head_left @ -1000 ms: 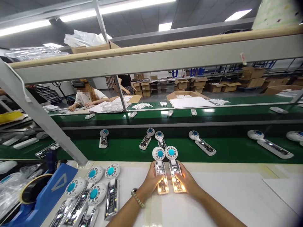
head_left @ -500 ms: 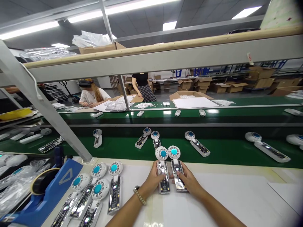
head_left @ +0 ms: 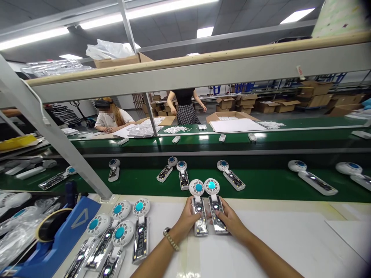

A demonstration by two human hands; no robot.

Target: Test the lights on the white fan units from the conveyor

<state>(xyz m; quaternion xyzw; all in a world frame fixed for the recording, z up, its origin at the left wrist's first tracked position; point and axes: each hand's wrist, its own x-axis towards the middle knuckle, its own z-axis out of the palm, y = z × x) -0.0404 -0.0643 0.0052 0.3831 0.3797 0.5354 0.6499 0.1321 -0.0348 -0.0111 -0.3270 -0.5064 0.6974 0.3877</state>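
My left hand (head_left: 185,221) is closed round the handle of one device (head_left: 197,188), which looks like a small handheld fan with a slotted white head, a blue centre and a circuit board in its handle. A matching fan (head_left: 212,186) is gripped by my right hand (head_left: 233,222). Both are held side by side, heads up, above the white work surface (head_left: 220,255), each thumb pressing on a handle front. A light shows in each handle. To the left lie several more such fans (head_left: 140,231), partly overlapping.
Beyond the work surface runs a green conveyor belt (head_left: 203,189) with several spaced-out fans (head_left: 231,175). A blue tape dispenser (head_left: 66,235) stands at left beside a slanted metal post (head_left: 58,127). Across the line, one person (head_left: 111,119) sits and another (head_left: 185,104) stands.
The fans on the near belt have shifted left, and white parts on the far belt slightly right. The standing person has moved right. My hands hold nearly the same position.
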